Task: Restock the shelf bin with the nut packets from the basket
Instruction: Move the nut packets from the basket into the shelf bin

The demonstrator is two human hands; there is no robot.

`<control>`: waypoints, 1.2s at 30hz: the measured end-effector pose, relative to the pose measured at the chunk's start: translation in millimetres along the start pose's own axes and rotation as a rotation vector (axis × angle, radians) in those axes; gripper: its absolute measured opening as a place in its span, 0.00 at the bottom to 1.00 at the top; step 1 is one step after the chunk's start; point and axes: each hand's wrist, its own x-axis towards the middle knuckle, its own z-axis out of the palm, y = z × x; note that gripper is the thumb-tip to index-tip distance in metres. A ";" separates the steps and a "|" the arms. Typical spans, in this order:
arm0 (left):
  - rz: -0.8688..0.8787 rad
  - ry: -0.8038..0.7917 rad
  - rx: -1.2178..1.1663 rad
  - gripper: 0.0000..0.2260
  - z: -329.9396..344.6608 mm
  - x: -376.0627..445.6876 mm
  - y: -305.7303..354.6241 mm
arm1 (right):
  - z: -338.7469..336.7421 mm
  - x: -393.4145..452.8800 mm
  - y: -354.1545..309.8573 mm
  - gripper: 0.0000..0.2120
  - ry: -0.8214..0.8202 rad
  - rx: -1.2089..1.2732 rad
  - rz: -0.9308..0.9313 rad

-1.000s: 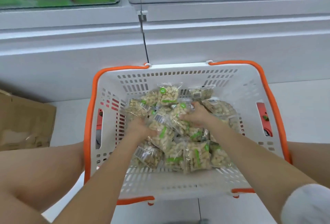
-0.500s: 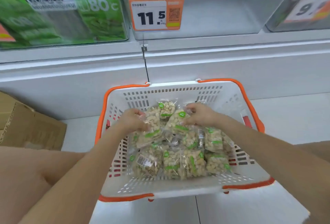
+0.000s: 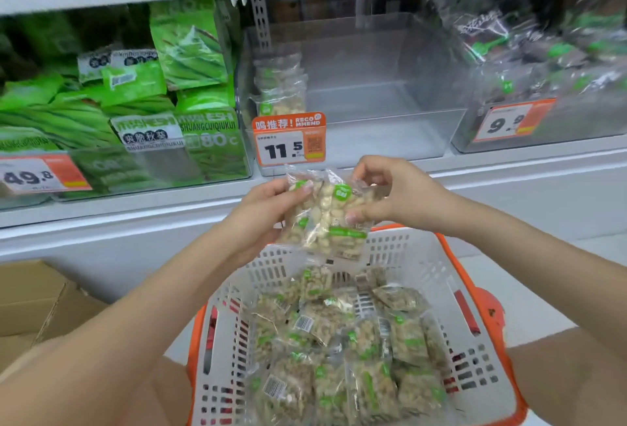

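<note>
Hands, left (image 3: 268,208) and right (image 3: 390,191), gripping nut packets (image 3: 325,218) above basket (image 3: 400,249), before near-empty bin (image 3: 390,140).

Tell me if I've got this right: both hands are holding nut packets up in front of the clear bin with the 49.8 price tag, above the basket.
Not quite. In the head view the left hand and right hand hold the nut packets above the basket, but in front of the clear bin tagged 11.5. The 49.8 tag belongs to the bin of green packets farther left.
</note>
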 end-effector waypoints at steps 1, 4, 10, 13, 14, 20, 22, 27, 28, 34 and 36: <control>0.015 0.035 -0.017 0.05 4.0 1.5 1.2 | -0.1 1.3 0.0 0.18 0.020 -0.003 -0.021; 0.074 0.124 -0.027 0.08 14.6 7.3 6.2 | -1.3 9.5 0.8 0.20 0.057 -0.091 -0.053; 0.083 0.045 -0.120 0.09 22.1 12.1 21.6 | -5.1 23.1 -0.6 0.19 0.148 -0.058 -0.093; 0.134 0.010 -0.029 0.16 26.0 13.6 21.5 | -6.7 29.0 -5.1 0.19 0.167 -0.012 -0.134; 0.158 0.018 -0.003 0.18 27.2 14.4 20.4 | -6.9 30.0 -6.1 0.20 0.169 -0.018 -0.148; 0.170 0.114 -0.048 0.15 28.0 16.8 14.2 | -3.5 25.0 -1.6 0.28 0.212 -0.010 -0.168; 0.133 0.125 -0.132 0.21 28.9 15.1 13.8 | -2.9 23.7 -3.6 0.32 0.229 0.040 -0.186; 0.129 0.096 -0.295 0.12 26.4 7.0 25.3 | -4.8 23.2 -3.4 0.34 0.039 0.093 -0.299; 0.137 0.081 -0.303 0.14 24.6 7.2 27.4 | -3.9 22.5 -3.6 0.34 -0.019 0.139 -0.291; 0.135 0.045 -0.346 0.23 23.2 5.6 25.6 | 0.3 19.3 -6.5 0.38 -0.182 0.309 -0.286; 0.133 0.037 -0.344 0.24 23.0 5.2 24.8 | 2.8 18.5 -6.1 0.38 -0.170 0.337 -0.288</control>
